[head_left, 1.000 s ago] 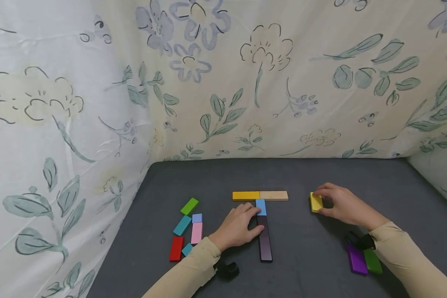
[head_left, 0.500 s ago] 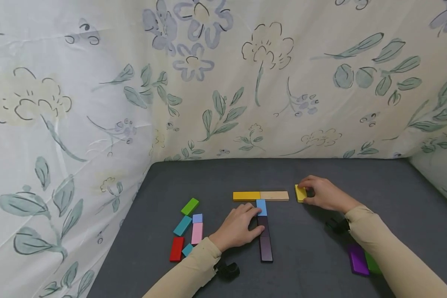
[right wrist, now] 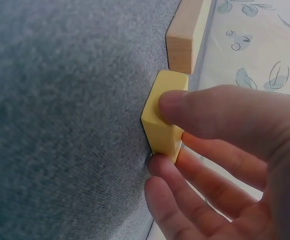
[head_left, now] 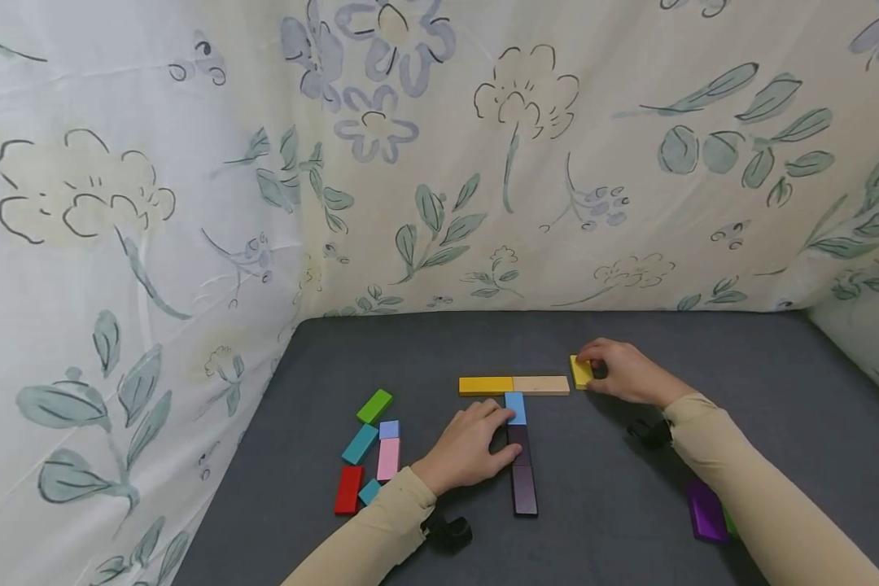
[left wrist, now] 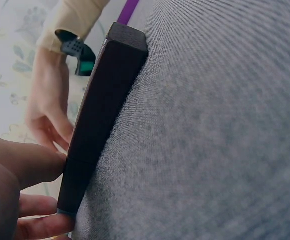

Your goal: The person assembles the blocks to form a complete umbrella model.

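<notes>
My right hand (head_left: 630, 373) pinches a yellow block (head_left: 579, 373) between thumb and fingers. In the right wrist view the yellow block (right wrist: 165, 115) stands near the end of the natural wood block (right wrist: 185, 40), with a small gap. The natural wood block (head_left: 540, 386) meets an orange-yellow block (head_left: 486, 386) end to end in a row. Below it a column runs down: a light blue block (head_left: 515, 407) and two dark blocks (head_left: 524, 490). My left hand (head_left: 463, 452) rests its fingertips on the light blue block and upper dark block; in the left wrist view its thumb touches the dark block (left wrist: 107, 95).
Left on the dark table (head_left: 593, 521) lie a green block (head_left: 374, 406), a teal block (head_left: 360, 444), a red block (head_left: 348, 490), a pink block (head_left: 388, 459) and small blue ones. A purple block (head_left: 706, 511) and a partly hidden green one lie by the right forearm.
My right hand has moved left with the yellow block, from farther right on the table to near the natural wood block's end. My left hand stays in place.
</notes>
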Demonstrator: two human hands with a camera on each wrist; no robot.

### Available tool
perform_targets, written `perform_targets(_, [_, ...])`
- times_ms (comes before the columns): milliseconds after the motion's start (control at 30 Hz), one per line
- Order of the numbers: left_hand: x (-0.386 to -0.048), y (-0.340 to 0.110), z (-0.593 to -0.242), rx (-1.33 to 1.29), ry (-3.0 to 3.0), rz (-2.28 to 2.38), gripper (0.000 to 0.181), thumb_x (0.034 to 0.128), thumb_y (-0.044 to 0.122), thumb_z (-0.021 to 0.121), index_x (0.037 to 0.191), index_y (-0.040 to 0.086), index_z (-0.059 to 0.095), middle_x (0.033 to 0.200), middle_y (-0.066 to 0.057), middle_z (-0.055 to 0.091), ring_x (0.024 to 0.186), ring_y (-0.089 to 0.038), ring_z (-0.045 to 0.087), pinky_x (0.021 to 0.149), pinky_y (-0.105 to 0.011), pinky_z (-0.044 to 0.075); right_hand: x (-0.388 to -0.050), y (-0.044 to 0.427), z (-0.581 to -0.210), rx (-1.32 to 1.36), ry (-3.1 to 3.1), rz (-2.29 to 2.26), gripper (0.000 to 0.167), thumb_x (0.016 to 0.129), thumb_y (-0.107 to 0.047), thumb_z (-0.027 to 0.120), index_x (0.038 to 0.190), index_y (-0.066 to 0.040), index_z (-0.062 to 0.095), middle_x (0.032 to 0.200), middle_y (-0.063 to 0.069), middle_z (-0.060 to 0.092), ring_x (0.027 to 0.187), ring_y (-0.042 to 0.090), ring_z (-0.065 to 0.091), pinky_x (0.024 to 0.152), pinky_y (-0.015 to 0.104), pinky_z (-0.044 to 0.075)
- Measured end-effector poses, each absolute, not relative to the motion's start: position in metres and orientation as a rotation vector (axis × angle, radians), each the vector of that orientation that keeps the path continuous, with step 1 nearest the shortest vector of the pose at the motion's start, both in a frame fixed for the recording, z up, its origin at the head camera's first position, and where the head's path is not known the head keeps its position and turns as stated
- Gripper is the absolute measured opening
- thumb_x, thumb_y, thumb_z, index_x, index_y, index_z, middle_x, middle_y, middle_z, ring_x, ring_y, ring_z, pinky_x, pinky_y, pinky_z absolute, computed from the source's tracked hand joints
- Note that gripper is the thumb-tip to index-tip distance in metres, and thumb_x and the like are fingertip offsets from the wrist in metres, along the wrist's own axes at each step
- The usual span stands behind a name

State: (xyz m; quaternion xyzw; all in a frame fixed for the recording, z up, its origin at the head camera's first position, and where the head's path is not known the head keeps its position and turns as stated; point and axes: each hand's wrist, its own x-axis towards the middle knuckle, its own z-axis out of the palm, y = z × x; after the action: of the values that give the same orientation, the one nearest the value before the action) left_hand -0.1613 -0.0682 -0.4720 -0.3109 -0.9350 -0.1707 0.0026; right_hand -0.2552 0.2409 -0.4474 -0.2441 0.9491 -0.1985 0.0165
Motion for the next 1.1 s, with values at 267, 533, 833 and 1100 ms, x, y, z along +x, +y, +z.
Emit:
perform_targets(267, [-0.1603, -0.0681, -0.4732, -0.973, -2.937, -0.544, 0.048, 0.1021, 0.043, 0.065, 0.143, 0.017, 0.062, 0.128, 0.0, 0.063, 0.114, -0.017, 0.058, 0.095, -0.035, 0.049, -0.2576, 0.2377, -0.4506, -0.786, 2.952, -0.619, 0.042, 0.082, -0.006, 0.086, 0.121, 0.004, 0.072, 0.128, 0.023, 0.066, 0.101, 0.029, 0.066, 0.087, 0.05, 0.056])
perform_targets(533, [-0.1594, -0.0677, -0.4746, -0.972, -2.926, -0.538, 0.048, 0.1021, 0.043, 0.065, 0.142, 0.017, 0.063, 0.127, 0.0, 0.063, 0.112, -0.016, 0.057, 0.094, -0.035, 0.049, -0.2547, 0.2339, -0.4484, -0.802, 2.948, -0.658, 0.043, 0.082, -0.005, 0.085, 0.121, 0.005, 0.071, 0.127, 0.025, 0.066, 0.102, 0.032, 0.067, 0.088, 0.052, 0.056])
perform_targets(833, [-0.1588, -0.0672, -0.4782, -0.968, -2.912, -0.527, 0.048, 0.1025, 0.045, 0.063, 0.142, 0.018, 0.063, 0.129, 0.0, 0.063, 0.115, -0.017, 0.058, 0.093, -0.034, 0.049, -0.2539, 0.2328, -0.4505, -0.801, 2.92, -0.683, 0.046, 0.082, -0.005, 0.085, 0.124, 0.005, 0.07, 0.128, 0.024, 0.065, 0.101, 0.03, 0.067, 0.085, 0.049, 0.057])
perform_targets(1100, [-0.1589, -0.0673, -0.4792, -0.964, -2.908, -0.522, 0.048, 0.1021, 0.045, 0.064, 0.142, 0.018, 0.063, 0.127, 0.0, 0.063, 0.113, -0.016, 0.058, 0.091, -0.033, 0.049, -0.2546, 0.2319, -0.4514, -0.787, 2.919, -0.674, 0.047, 0.082, -0.004, 0.085, 0.126, 0.004, 0.069, 0.128, 0.022, 0.066, 0.101, 0.029, 0.065, 0.086, 0.05, 0.056])
